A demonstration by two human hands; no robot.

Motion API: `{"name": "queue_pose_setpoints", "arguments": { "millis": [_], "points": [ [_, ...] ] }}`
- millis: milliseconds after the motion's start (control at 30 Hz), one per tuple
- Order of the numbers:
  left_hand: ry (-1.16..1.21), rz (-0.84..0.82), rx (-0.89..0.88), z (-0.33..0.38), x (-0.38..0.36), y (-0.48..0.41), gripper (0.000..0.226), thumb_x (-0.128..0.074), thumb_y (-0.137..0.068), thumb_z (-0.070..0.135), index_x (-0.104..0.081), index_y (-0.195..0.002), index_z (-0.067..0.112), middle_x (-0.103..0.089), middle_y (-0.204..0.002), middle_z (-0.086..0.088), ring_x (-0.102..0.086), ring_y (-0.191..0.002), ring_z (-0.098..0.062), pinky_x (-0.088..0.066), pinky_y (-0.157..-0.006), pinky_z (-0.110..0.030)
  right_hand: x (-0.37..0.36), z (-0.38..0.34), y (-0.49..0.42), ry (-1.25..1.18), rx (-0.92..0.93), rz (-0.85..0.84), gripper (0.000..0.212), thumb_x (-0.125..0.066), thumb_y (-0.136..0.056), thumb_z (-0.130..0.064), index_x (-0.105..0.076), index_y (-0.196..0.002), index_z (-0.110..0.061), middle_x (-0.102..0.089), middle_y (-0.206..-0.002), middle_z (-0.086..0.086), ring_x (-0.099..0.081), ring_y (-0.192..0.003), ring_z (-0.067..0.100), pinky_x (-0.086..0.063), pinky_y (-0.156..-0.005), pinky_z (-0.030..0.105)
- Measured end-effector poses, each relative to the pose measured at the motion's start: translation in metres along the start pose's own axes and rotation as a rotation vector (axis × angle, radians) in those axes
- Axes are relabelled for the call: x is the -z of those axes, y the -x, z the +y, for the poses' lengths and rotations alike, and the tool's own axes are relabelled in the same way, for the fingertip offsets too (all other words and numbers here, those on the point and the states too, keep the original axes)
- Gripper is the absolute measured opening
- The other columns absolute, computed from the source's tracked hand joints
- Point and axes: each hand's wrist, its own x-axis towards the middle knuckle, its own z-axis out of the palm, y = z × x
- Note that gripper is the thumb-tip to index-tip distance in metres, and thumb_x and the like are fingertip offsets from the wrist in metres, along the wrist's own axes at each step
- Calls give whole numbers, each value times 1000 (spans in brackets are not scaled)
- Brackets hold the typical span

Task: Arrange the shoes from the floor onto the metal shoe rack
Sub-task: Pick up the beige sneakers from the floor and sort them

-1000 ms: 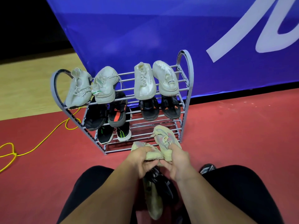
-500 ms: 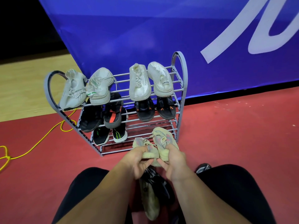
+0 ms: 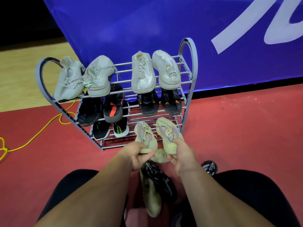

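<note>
As left fingers (image 3: pixel 142 145) pinch one beige shoe (image 3: pixel 145 134), right fingers (image 3: pixel 177 141) grip its mate (image 3: pixel 168 132).

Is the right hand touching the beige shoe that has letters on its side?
Touching. The head view shows the right hand gripping the heel of the lettered beige shoe: its thumb lies on the upper and its fingers curl under the sole.

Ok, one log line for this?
left hand grips beige shoe | right hand grips second beige shoe | both at rack bottom tier | dark shoe on floor
</note>
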Motion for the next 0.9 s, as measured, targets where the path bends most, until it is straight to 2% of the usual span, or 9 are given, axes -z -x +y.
{"name": "queue_pose_setpoints", "arguments": {
  "millis": [100, 200, 267, 367, 433, 567, 733, 833, 900],
  "points": [
    [11, 12, 7, 1, -2, -24, 34, -43, -101, -5, -50, -134, -5, -63, -114, -24, -69, -82, -31, -63, -63, -38, 2, 1, -26, 16, -1, 6, 26, -72, -86, -22, -70, -109, -10, -74, -104, 11, -69, -85, 26, -58, -67, 35],
    [24, -8, -18, 2, -2, -51, 44, -43, -99, -10, -48, -140, 5, -57, -132, -25, -71, -86, -32, -64, -66, -38, 5, 6, -55, 3, -48, 1, 36, -76, -86, -18, -66, -120, -13, -71, -116, 11, -71, -97, 27, -64, -76, 36],
    [31, -32, -72, 4, 1, -71, 50, -42, -98, -12, -53, -138, 15, -62, -130, -21, -68, -97, -32, -63, -73, -39, 4, 10, -72, -25, -89, -17, 47, -79, -85, -18, -62, -128, -16, -68, -124, 10, -69, -103, 27, -64, -80, 37],
    [75, -50, -118, 11, 4, -102, 56, -43, -97, -13, -56, -136, 24, -67, -126, -16, -69, -103, -31, -61, -78, -39, -2, 15, -95, -86, -115, -40, 61, -81, -84, -14, -55, -139, -21, -64, -133, 9, -68, -110, 28, -63, -87, 40],
    [107, -61, -129, 18, 3, -119, 59, -43, -97, -13, -56, -137, 28, -67, -127, -11, -69, -108, -30, -60, -80, -40, -6, 16, -109, -111, -111, -72, 52, -77, -88, -8, -57, -135, -21, -67, -131, 10, -69, -112, 28, -61, -92, 43],
    [125, -118, -164, 35, -3, -156, 64, -43, -98, -11, -57, -137, 38, -69, -128, -3, -69, -113, -26, -59, -89, -40, -15, 5, -141, -132, -106, -159, 38, -70, -93, -3, -62, -129, -15, -72, -125, 12, -70, -113, 28, -61, -92, 44],
    [161, -150, -191, 51, -14, -199, 53, -45, -100, -7, -54, -138, 29, -73, -122, -5, -72, -107, -25, -60, -81, -37, -47, -27, -180, -143, -61, -205, 63, -72, -92, -5, -46, -148, -18, -75, -118, 12, -75, -101, 23, -62, -88, 40],
    [198, -130, -192, 54, -22, -219, 47, -49, -100, -5, -51, -135, 25, -73, -121, -8, -73, -106, -27, -61, -77, -36, -63, -41, -200, -92, -33, -172, 60, -77, -90, -12, -50, -144, -14, -73, -121, 14, -75, -103, 26, -64, -81, 36],
    [163, -106, -191, 49, -24, -224, 51, -55, -98, -5, -47, -138, 24, -69, -126, -11, -71, -109, -28, -62, -80, -35, -65, -39, -206, 34, -32, -134, 69, -78, -91, -16, -42, -149, -27, -68, -121, 17, -71, -107, 31, -64, -81, 38]
  ]
}}
